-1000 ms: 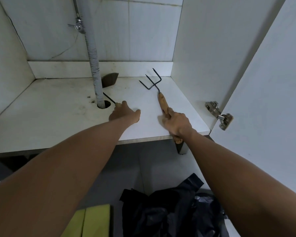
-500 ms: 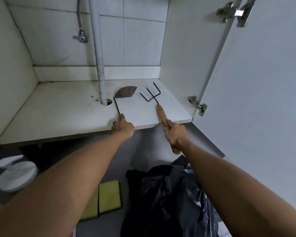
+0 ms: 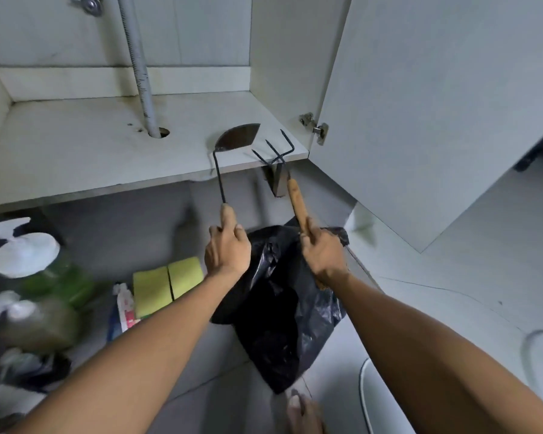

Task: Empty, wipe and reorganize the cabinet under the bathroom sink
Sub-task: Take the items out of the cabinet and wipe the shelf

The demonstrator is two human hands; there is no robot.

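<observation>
The white cabinet floor lies bare under the sink, with a grey drain pipe going down through a hole. My left hand grips the handle of a small garden hoe, whose dark blade hangs over the shelf's front edge. My right hand grips the wooden handle of a three-pronged hand fork, its prongs just in front of the shelf's right corner. Both tools are lifted off the shelf.
The cabinet door stands open on the right. On the floor lie a black plastic bag, two yellow sponges, a tube and several bottles at the left. A white rim shows at bottom right.
Both hands have pulled back toward me with the hoe and the fork, drawing them from the cabinet floor out past its front edge. The view has tilted down to the floor.
</observation>
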